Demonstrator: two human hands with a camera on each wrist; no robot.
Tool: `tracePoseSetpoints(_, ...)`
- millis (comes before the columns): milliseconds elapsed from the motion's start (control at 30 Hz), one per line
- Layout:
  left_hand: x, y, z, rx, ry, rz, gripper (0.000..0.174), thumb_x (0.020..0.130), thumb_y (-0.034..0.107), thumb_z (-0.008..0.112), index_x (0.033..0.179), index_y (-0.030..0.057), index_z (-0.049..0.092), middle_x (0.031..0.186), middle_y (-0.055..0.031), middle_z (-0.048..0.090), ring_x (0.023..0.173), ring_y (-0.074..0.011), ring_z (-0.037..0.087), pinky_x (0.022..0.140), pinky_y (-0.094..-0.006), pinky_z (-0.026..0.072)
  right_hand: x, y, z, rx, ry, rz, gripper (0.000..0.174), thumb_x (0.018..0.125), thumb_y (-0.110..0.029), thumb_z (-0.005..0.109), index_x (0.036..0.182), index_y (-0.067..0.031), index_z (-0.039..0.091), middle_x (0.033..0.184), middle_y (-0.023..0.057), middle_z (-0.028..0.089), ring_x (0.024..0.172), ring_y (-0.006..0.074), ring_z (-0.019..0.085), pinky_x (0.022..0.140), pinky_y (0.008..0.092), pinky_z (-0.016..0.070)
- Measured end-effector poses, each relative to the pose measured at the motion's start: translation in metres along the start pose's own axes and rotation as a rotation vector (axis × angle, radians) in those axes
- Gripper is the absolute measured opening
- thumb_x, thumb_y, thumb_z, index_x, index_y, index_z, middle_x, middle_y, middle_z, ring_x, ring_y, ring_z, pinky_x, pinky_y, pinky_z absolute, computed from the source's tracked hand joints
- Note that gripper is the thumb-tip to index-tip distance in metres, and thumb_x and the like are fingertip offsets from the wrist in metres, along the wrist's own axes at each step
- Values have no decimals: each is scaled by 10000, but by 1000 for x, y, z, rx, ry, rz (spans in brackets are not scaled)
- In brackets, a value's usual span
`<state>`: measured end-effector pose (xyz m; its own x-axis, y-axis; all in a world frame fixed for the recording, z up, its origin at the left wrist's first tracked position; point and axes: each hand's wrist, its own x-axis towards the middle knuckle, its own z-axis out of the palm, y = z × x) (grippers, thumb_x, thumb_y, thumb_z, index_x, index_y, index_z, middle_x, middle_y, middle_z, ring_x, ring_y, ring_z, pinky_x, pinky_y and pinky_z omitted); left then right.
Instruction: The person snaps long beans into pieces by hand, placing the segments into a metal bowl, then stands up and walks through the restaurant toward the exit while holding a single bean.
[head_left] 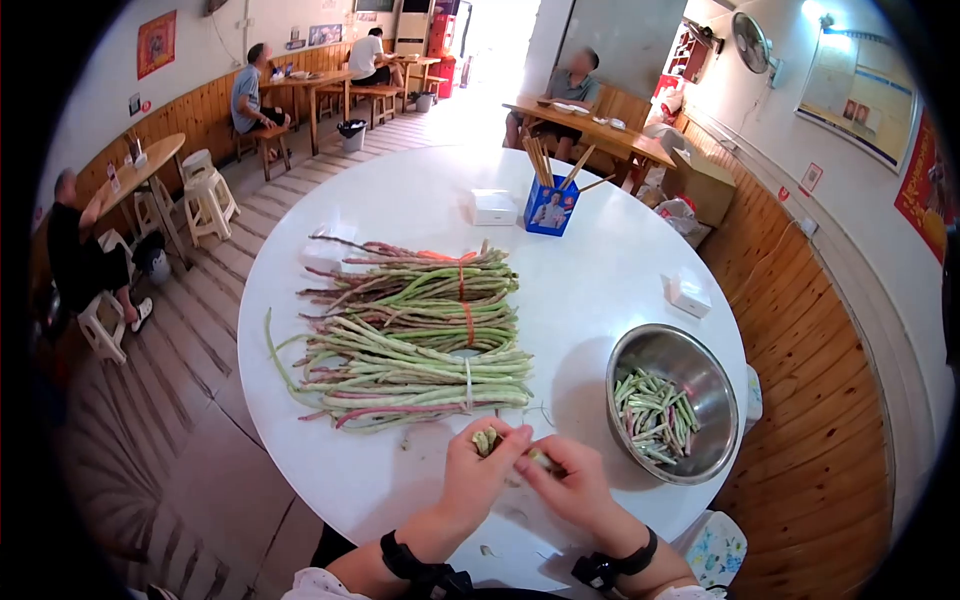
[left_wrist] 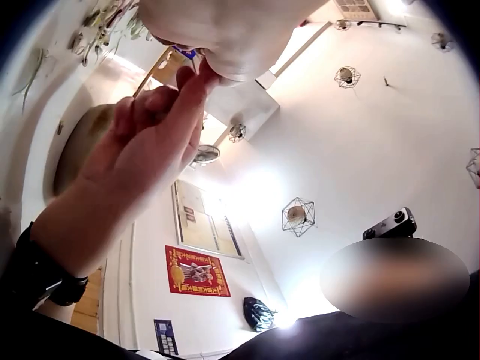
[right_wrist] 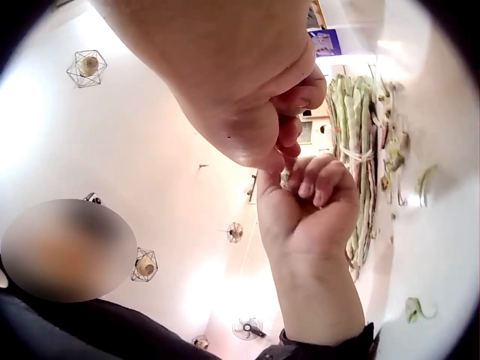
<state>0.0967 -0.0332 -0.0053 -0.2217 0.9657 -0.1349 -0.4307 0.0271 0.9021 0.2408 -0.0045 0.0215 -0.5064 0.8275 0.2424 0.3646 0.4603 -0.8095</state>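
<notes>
My left hand (head_left: 478,475) grips a few short pieces of long bean (head_left: 486,440), their green ends showing between curled fingers. Beside it, my right hand (head_left: 575,482) pinches a pale green bean piece (head_left: 541,459). The fingertips of both hands meet over the near part of the table. Several bundles of long beans (head_left: 420,375), green and purplish, lie just beyond the hands, tied with orange or white bands. A steel bowl (head_left: 722,440) to the right contains short bean pieces (head_left: 655,415). In both wrist views the hands largely hide the pieces.
The round white table (head_left: 400,180) also bears a blue box of chopsticks (head_left: 551,205) and white tissue packs (head_left: 493,208). Bean scraps (head_left: 487,550) are scattered near the hands. A floral stool (head_left: 718,550) stands at the right. Several people sit at other tables.
</notes>
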Motion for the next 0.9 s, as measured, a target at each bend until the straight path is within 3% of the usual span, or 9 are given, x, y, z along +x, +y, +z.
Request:
tracePoseSetpoints(133, 1, 5, -1, -50, -21, 32, 386, 926, 91, 668, 1293, 8, 584, 676, 87, 465, 623, -12, 433, 546, -171, 351, -1, 1, 8, -66, -8, -45, 237, 856, -169, 738, 1062, -63, 687, 701, 81, 598, 545, 168, 528, 530, 301, 433)
tracePoseSetpoints(233, -4, 8, 0, -61, -35, -14, 400, 946, 124, 645, 1323, 15, 570, 840, 33, 490, 742, -37, 471, 636, -169, 396, -1, -3, 6, -10, 105, 53, 256, 853, -189, 741, 1069, -63, 686, 697, 95, 601, 537, 179, 539, 532, 310, 439)
tracePoseSetpoints(433, -7, 6, -4, 65, -336, 78, 484, 1027, 315, 504, 1423, 35, 489, 1163, -53, 409, 973, -94, 450, 807, -223, 422, -3, 10, 8, -14, -88, -18, 197, 856, -182, 739, 975, -42, 669, 702, 108, 624, 548, 191, 581, 527, 324, 462)
tracePoseSetpoints(533, -6, 6, -5, 63, -420, 85, 497, 1041, 367, 470, 1401, 26, 503, 1194, -66, 433, 1014, -104, 472, 815, -236, 426, -6, 4, 9, 180, 22, -38, 154, 861, -147, 728, 934, -32, 656, 727, 91, 643, 561, 200, 587, 530, 328, 463)
tracePoseSetpoints(633, -6, -2, -1, 175, -304, 239, 421, 1015, 283, 532, 1352, 31, 543, 1124, -57, 494, 938, -104, 510, 780, -243, 434, -8, 3, -8, -76, 366, -231, 130, 918, -88, 660, 1014, -2, 645, 800, 62, 642, 626, 104, 552, 573, 271, 444)
tracePoseSetpoints(700, -3, -1, 0, 371, -213, 295, 376, 977, 201, 596, 1319, 47, 567, 1030, -33, 522, 830, -96, 507, 761, -234, 431, -3, 10, -34, -257, 672, -267, 90, 919, -54, 647, 993, -4, 634, 793, 66, 591, 731, 156, 577, 681, 276, 465)
tracePoseSetpoints(767, 1, 0, -2, 508, -188, 434, 342, 931, 133, 642, 1257, 37, 601, 1029, -44, 546, 857, -108, 529, 783, -239, 441, 7, 17, -65, -430, 857, -234, 143, 848, -65, 703, 981, -18, 675, 902, 120, 620, 842, 284, 596, 861, 384, 460)
tracePoseSetpoints(867, 1, -6, 2, 590, -107, 578, 331, 898, 108, 664, 1219, 40, 628, 1116, -89, 592, 939, -165, 599, 873, -308, 451, 11, 34, -84, -628, 911, 6, 431, 858, -144, 713, 1253, -15, 601, 1277, 169, 504, 1178, 339, 477, 1042, 455, 346)
tracePoseSetpoints(900, -2, -6, 2, 688, -115, 567, 321, 891, 131, 664, 1200, 49, 640, 1116, -101, 609, 939, -191, 612, 915, -361, 438, 12, 37, -85, -667, 928, -21, 455, 865, -170, 711, 1274, -18, 584, 1286, 169, 513, 1225, 339, 454, 1064, 445, 323)
